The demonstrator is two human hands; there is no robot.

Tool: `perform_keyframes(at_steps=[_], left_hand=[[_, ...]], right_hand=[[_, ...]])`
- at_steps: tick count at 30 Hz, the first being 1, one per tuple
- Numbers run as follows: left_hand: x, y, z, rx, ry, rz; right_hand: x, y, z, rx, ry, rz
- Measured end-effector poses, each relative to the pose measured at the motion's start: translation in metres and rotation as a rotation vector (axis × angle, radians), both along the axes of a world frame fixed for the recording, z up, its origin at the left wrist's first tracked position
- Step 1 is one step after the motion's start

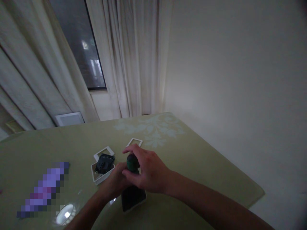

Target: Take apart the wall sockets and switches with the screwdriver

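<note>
Head view, dark green, rounded tool handle (132,162)

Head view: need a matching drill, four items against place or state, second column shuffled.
Things:
1. screwdriver handle
2. black module
3. small white frame
4. dark panel

Places or states:
A. lies on a white housing
B. alone, farthest from the camera, next to the floral print
C. flat on the table, nearest the camera, right by the left hand
D. gripped from above by the right hand

Pairs: 1-D, 2-A, 3-B, 4-C.
</note>
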State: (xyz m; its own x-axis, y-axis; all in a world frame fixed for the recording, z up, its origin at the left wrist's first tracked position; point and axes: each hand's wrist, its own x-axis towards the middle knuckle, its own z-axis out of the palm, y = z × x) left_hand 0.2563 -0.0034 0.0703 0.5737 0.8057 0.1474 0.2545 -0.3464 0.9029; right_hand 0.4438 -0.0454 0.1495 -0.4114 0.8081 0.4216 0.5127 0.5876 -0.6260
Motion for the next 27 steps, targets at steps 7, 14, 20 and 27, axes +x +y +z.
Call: perform_keyframes(at_steps=[7,14,20,27], left_hand=[[-0.004,-0.004,0.008,0.026,-0.017,0.013],[0.006,-0.006,0.012,0.036,-0.083,0.041],[0.013,-0.012,0.022,0.118,-0.113,0.089],[-0.036,-0.015,-0.007,0.133,0.224,0.02]], right_hand=[[0.003,0.0,-0.003,0.011,-0.01,-0.025],[0.005,-0.002,-0.001,-0.034,0.061,-0.006],[0.007,-0.001,0.001,0.025,0.114,-0.069],[0.006,0.004,-0.009,0.1,0.254,-0.1]])
